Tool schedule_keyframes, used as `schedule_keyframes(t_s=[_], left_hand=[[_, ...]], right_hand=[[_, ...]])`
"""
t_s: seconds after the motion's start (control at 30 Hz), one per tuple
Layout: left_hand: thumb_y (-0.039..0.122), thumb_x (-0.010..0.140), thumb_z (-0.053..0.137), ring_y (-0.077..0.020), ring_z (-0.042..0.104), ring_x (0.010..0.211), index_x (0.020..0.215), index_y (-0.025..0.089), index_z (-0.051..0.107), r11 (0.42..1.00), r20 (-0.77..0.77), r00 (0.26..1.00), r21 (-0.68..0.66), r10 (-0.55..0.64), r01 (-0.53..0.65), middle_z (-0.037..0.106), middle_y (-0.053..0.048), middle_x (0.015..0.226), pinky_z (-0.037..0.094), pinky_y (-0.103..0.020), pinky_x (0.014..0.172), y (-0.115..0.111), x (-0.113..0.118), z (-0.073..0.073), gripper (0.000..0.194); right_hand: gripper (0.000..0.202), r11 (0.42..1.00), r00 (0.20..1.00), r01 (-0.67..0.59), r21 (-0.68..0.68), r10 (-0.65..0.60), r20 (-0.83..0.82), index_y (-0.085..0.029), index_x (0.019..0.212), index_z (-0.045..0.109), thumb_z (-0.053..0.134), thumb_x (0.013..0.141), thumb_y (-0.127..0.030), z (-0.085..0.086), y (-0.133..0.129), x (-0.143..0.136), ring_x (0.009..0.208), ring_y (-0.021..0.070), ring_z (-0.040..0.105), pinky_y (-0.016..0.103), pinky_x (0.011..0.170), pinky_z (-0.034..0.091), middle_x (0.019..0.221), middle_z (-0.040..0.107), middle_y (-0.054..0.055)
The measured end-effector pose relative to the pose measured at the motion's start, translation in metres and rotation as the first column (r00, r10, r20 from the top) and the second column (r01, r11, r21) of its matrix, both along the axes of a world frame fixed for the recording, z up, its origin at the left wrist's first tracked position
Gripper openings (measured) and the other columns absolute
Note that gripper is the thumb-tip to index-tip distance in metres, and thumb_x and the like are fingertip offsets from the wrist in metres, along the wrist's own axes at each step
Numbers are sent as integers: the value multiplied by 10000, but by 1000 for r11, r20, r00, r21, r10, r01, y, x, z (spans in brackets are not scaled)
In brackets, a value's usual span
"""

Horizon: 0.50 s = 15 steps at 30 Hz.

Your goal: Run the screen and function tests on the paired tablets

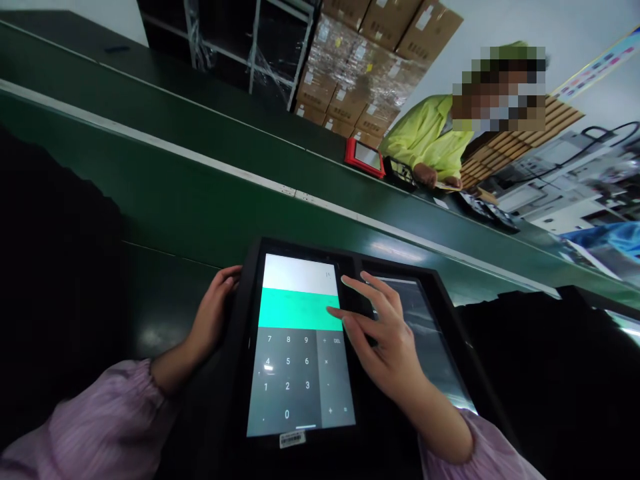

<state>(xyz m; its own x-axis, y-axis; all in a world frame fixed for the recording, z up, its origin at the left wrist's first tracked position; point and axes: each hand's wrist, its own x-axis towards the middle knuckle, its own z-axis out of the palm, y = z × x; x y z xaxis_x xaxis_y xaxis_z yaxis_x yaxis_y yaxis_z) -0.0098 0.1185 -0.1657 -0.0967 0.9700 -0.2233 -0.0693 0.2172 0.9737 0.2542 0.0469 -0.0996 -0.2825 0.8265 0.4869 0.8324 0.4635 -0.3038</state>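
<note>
In front of me a tablet (pixel 287 373) sits in a black tray (pixel 250 267), its screen lit with a calculator keypad below a green band. A small barcode label (pixel 293 439) is stuck below the screen. My right hand (pixel 383 333) hovers over the tablet's right edge, fingers spread, the index finger over the green band; I cannot tell whether it touches the glass. Beneath that hand a second tablet (pixel 425 320) with a dark grey screen lies in the same tray. My left hand (pixel 213 313) rests against the tray's left side, its fingertips partly hidden there.
A green workbench (pixel 200 173) with a white strip crosses the view. Beyond it a co-worker in a yellow-green jacket (pixel 425 133) handles something small, near a red-cased tablet (pixel 365 157). Black cloth-like shapes (pixel 540 360) flank the tray. Cartons (pixel 350 93) are stacked behind.
</note>
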Motion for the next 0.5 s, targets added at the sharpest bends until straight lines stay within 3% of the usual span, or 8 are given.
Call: schedule_keyframes(t_s=[0.13,0.27,0.37,0.5], left_hand=[[581,853,586,-321,662,1060,1117,222,682,999,-45,998,-12,-32,32,727,-53,1024,542,-383,914,0,-2,-6,456],[588,875,573,-341,637,1179,1215,216,645,999,-51,998,-16,-47,46,717,-79,1199,507,-436,1035,5,-4,-6,509],[572,881,576,-352,551,1356,1382,216,538,996,-38,996,28,-82,83,612,-120,1435,457,-475,1134,7,-5,11,616],[476,823,700,-374,332,1538,1573,258,343,962,-163,954,66,-251,264,392,-110,1648,400,-519,1203,-6,-4,43,859]], right_hand=[[289,996,993,-72,-54,77,92,-242,1163,791,557,1002,-192,1,-1,-3,1518,379,328,648,1114,480,1532,533,115],[283,999,1000,18,-34,-18,9,-244,1011,822,549,990,-172,-1,0,3,1460,367,410,640,1080,509,1431,623,90],[286,1000,999,24,-16,-25,-27,-240,965,820,548,979,-152,1,-2,4,1421,348,451,610,1060,529,1353,656,92],[287,988,989,-147,-48,148,15,-220,1111,786,531,993,-158,8,-7,-9,1485,340,352,581,1098,509,1452,552,130]])
